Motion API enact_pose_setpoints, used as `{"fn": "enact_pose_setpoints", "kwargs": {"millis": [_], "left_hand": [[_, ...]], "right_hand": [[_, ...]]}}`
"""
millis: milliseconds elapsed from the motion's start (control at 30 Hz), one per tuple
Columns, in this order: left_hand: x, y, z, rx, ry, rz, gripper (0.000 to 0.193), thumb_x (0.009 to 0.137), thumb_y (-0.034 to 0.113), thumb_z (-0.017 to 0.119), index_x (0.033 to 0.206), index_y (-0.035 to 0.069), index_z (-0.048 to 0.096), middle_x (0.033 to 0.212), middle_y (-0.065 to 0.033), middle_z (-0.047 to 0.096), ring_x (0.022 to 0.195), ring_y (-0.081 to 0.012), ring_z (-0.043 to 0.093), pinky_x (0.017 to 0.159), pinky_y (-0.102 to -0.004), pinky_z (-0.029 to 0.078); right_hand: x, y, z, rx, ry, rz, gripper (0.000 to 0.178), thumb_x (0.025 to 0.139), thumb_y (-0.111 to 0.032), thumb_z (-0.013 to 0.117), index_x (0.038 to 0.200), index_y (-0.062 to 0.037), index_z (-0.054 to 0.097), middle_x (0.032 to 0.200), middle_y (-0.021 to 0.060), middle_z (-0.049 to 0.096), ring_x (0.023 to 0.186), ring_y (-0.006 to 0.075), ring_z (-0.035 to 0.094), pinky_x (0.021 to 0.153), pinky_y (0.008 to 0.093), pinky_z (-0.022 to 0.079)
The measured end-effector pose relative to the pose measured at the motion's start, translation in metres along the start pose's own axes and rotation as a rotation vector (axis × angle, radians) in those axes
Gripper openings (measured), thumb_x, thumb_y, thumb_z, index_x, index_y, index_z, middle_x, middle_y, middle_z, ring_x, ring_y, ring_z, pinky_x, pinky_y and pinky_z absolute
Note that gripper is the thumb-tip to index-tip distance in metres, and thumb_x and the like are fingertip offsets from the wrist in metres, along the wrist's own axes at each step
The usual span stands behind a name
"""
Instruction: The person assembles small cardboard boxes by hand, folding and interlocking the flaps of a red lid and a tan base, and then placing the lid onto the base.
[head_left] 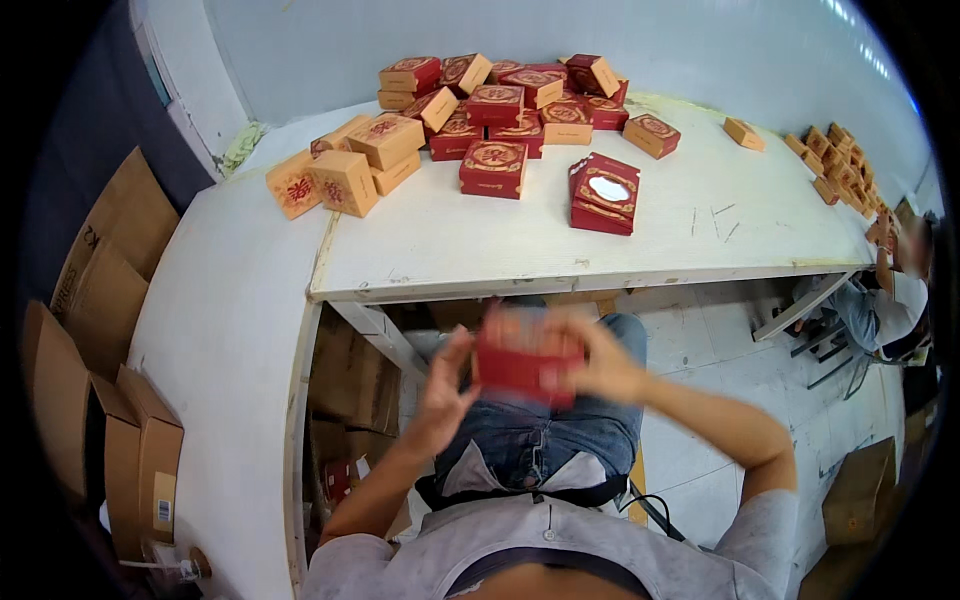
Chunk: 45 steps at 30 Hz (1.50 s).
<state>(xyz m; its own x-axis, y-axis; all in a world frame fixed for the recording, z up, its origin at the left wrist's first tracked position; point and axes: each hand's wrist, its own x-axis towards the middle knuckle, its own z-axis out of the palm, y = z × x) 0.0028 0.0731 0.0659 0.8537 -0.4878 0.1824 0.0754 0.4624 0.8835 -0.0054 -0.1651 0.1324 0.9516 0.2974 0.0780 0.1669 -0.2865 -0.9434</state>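
Note:
Above my lap, in front of the table edge, I hold a red box (527, 372) that is smeared by motion. My right hand (603, 358) grips its right side, with the fingers over the top. At its left edge, my left hand (443, 392) has fingers and thumb bent around the side, though blur hides the exact contact. On the table ahead lies a stack of flat red box pieces (604, 200), the top one with a white oval. A closed red box with a gold pattern (494, 168) sits to the left of that stack.
Behind are piled red and tan boxes (496, 103), with several tan boxes (346, 183) to the left. More tan boxes (840, 165) lie far right, near another person (895, 300) seated there. Cardboard cartons (140, 450) stand at the left beside the white table (215, 370).

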Motion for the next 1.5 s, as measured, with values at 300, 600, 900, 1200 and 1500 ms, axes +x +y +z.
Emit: {"fn": "enact_pose_setpoints", "kwargs": {"millis": [300, 600, 900, 1200, 1500], "left_hand": [[0.06, 0.075, -0.061, 0.262, 0.428, 0.156, 0.049, 0.083, 0.02, 0.057, 0.125, 0.007, 0.034, 0.133, -0.0083, 0.031, 0.121, -0.0244, 0.033, 0.096, -0.041, 0.035], [0.219, 0.136, -0.191, 1.329, 0.764, 0.278, 0.078, 0.062, 0.04, 0.074, 0.127, 0.015, 0.039, 0.132, -0.0181, 0.031, 0.123, -0.0326, 0.032, 0.096, -0.0438, 0.035], [0.247, 0.141, -0.136, 1.905, 0.428, -0.07, 0.065, 0.061, 0.035, 0.074, 0.119, 0.02, 0.048, 0.14, -0.0139, 0.026, 0.124, -0.028, 0.037, 0.092, -0.0461, 0.04], [0.179, 0.071, -0.04, 1.927, -0.431, 0.55, 0.043, 0.062, 0.023, 0.073, 0.1, 0.011, 0.059, 0.124, -0.0126, 0.046, 0.115, -0.0274, 0.044, 0.099, -0.0391, 0.034], [0.211, 0.006, 0.014, 1.473, -0.078, 0.572, 0.035, 0.07, 0.021, 0.069, 0.099, 0.006, 0.057, 0.117, -0.0152, 0.049, 0.11, -0.0329, 0.045, 0.094, -0.0413, 0.034]], "right_hand": [[0.157, -0.036, -0.17, -0.654, 0.92, 0.005, 0.073, 0.068, -0.04, 0.071, 0.121, -0.002, 0.04, 0.122, 0.0279, 0.036, 0.119, 0.0392, 0.033, 0.095, 0.0419, 0.035], [0.036, 0.037, -0.04, -0.885, -0.091, -0.19, 0.043, 0.067, -0.012, 0.068, 0.105, -0.0046, 0.049, 0.127, 0.023, 0.032, 0.113, 0.0378, 0.041, 0.094, 0.0423, 0.037], [0.035, 0.009, -0.05, -0.972, -0.032, -0.3, 0.033, 0.068, -0.008, 0.064, 0.098, -0.0044, 0.051, 0.126, 0.023, 0.034, 0.111, 0.0385, 0.042, 0.091, 0.0438, 0.039], [0.115, 0.07, -0.161, -1.125, 0.503, 0.009, 0.059, 0.067, -0.035, 0.072, 0.114, -0.0086, 0.049, 0.115, 0.0175, 0.05, 0.107, 0.0307, 0.047, 0.083, 0.0398, 0.043], [0.113, 0.076, -0.168, -1.135, 0.274, -0.024, 0.036, 0.067, -0.024, 0.074, 0.089, -0.0071, 0.051, 0.098, 0.0103, 0.049, 0.094, 0.0307, 0.047, 0.077, 0.0403, 0.042]]}}
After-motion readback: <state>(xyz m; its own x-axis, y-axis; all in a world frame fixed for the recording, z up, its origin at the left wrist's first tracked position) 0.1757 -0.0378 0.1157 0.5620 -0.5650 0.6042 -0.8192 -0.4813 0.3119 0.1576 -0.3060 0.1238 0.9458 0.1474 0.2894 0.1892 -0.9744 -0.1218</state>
